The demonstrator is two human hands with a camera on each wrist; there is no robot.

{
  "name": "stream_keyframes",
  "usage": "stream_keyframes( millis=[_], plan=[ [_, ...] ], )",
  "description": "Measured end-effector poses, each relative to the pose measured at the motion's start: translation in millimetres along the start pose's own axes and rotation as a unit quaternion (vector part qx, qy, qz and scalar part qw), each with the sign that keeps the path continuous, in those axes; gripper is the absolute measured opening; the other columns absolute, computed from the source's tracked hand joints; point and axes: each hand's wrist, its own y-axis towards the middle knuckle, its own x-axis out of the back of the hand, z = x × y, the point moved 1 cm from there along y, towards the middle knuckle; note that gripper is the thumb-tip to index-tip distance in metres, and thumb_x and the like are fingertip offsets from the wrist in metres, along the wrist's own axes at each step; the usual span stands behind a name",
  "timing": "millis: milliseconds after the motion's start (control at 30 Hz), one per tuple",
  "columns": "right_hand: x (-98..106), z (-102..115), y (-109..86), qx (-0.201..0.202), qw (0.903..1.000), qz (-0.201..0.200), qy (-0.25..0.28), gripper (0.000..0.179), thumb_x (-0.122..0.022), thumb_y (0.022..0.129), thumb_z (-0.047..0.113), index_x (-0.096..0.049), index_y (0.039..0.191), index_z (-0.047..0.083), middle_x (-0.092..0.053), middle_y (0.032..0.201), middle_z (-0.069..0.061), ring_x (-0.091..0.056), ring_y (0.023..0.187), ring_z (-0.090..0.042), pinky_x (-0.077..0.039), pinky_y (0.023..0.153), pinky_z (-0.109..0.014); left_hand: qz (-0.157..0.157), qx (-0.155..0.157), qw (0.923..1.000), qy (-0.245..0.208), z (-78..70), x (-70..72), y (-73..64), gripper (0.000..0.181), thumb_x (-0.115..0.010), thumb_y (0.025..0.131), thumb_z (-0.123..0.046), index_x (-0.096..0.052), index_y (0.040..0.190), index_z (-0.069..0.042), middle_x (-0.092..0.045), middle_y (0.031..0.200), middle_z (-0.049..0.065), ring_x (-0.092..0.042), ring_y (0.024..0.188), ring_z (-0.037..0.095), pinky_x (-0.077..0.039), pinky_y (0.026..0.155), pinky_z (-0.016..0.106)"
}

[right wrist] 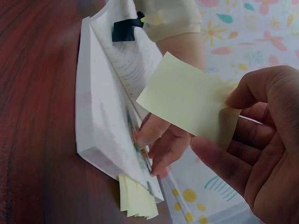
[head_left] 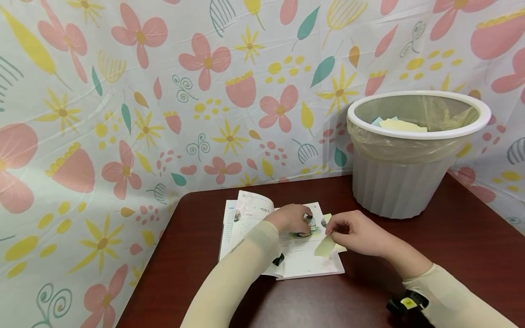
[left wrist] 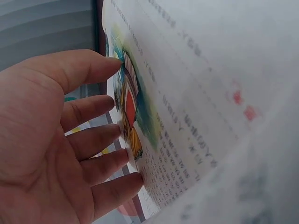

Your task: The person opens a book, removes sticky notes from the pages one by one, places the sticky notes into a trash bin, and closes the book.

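An open book with printed text and colour pictures lies on the table. My left hand reaches over it, and in the left wrist view its spread fingertips rest on the page by a picture. Over the book's right edge, my right hand pinches a pale yellow sticky note between thumb and fingers. The note hangs by one side, its face turned to the right wrist camera. Several more yellow sticky notes poke out from the book's edge.
A grey waste bin with a white rim and clear liner stands on the dark red table at the back right. Yellow and blue paper pieces lie inside it. A flower-patterned cloth hangs behind the table.
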Motion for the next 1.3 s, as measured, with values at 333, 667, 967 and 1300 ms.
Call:
stream_keyframes(
  millis=[333, 667, 967, 1300],
  plan=[
    [14, 16, -0.7, 0.022, 0.9994, -0.027, -0.002, 0.031, -0.067, 0.088, -0.003, -0.074, 0.091, 0.027, -0.071, 0.083, 0.015, -0.059, 0.070, 0.000, -0.051, 0.062, -0.023, -0.020, -0.018, 0.9991, 0.032, -1.6, 0.0, -2.8, 0.049, -0.074, 0.089, -0.037, -0.066, 0.137, -0.034, -0.057, 0.144, -0.006, -0.051, 0.139, 0.019, -0.050, 0.105, 0.033],
    [62, 45, 12.4, 0.078, 0.9965, -0.029, -0.010, 0.031, -0.068, 0.090, -0.004, -0.075, 0.093, 0.027, -0.072, 0.078, 0.015, -0.058, 0.068, -0.001, -0.049, 0.060, -0.021, -0.016, -0.038, 0.9990, -0.016, 8.2, -1.3, -3.4, 0.042, -0.061, 0.100, -0.045, -0.064, 0.141, -0.033, -0.055, 0.150, -0.009, -0.044, 0.147, 0.019, -0.044, 0.116, 0.038],
    [130, 84, 33.2, 0.103, 0.9912, -0.016, -0.082, 0.034, -0.068, 0.089, -0.004, -0.074, 0.090, 0.030, -0.069, 0.076, 0.015, -0.057, 0.064, -0.002, -0.047, 0.062, -0.019, -0.006, -0.046, 0.9975, -0.053, 13.6, -2.5, -4.4, 0.046, -0.057, 0.102, -0.042, -0.059, 0.146, -0.029, -0.057, 0.151, -0.009, -0.046, 0.147, 0.015, -0.043, 0.117, 0.038],
    [219, 109, 71.7, 0.003, 0.9944, -0.053, -0.091, 0.016, -0.064, 0.095, 0.000, -0.076, 0.092, 0.009, -0.073, 0.074, 0.005, -0.068, 0.065, -0.009, -0.054, 0.061, -0.019, -0.004, -0.065, 0.9964, -0.054, 14.6, -3.0, -7.2, 0.048, -0.056, 0.103, -0.043, -0.057, 0.148, -0.028, -0.057, 0.150, -0.011, -0.048, 0.146, 0.016, -0.045, 0.116, 0.037]
  ],
)
